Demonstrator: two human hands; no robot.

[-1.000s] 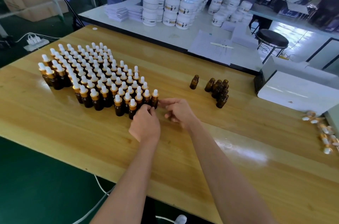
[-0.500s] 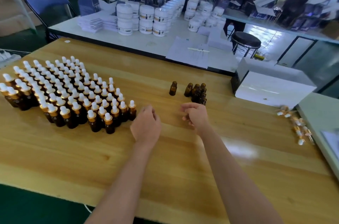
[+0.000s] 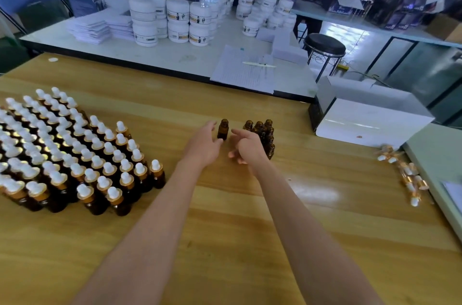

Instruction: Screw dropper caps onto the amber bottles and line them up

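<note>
- The capped amber bottles (image 3: 75, 154) stand in rows at the left of the counter (image 3: 225, 242); both hands have left them.
- The left hand (image 3: 205, 146), fingers spread and empty, now sits just beside a lone uncapped bottle (image 3: 223, 129).
- The right hand (image 3: 247, 148), loosely open, flanks the other side, so this is likely the next bottle to cap.
- Loose dropper caps (image 3: 405, 174) lie far right, unclaimed.

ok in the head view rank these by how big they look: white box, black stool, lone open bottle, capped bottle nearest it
1. white box
2. black stool, though it stands farther off
3. capped bottle
4. lone open bottle; this is a close call, since the capped one sits nearer and wears its cap
</note>
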